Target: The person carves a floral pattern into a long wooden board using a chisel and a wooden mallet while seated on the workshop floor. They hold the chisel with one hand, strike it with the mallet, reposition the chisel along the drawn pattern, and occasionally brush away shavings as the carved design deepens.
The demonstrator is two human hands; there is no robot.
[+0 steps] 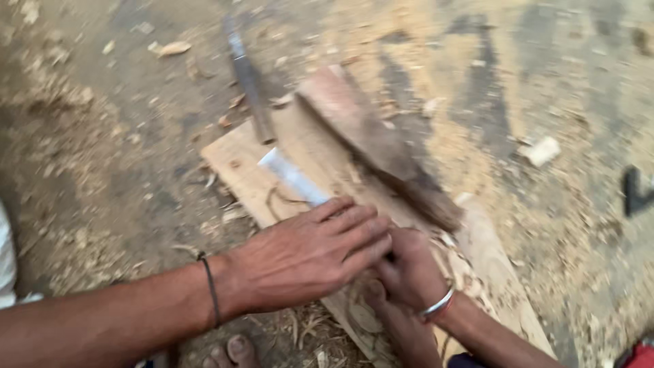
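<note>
My left hand (306, 255) lies with its fingers together across a flat pale metal tool (293, 177), pressing it down on a carved wooden plank (238, 163). The tool's blade sticks out up and to the left from under the fingers. Just below and to the right, my right hand (409, 272) is curled into a fist partly under the left fingers. It seems closed on the tool's hidden end. A black thread is on the left wrist, a silver bangle on the right.
A long dark wooden piece (381, 157), blurred, lies slanted on the plank above my hands. A thin metal rod (248, 82) rests past the plank's far end. Sawdust and wood chips cover the ground. Toes of a foot (235, 351) show at the bottom edge.
</note>
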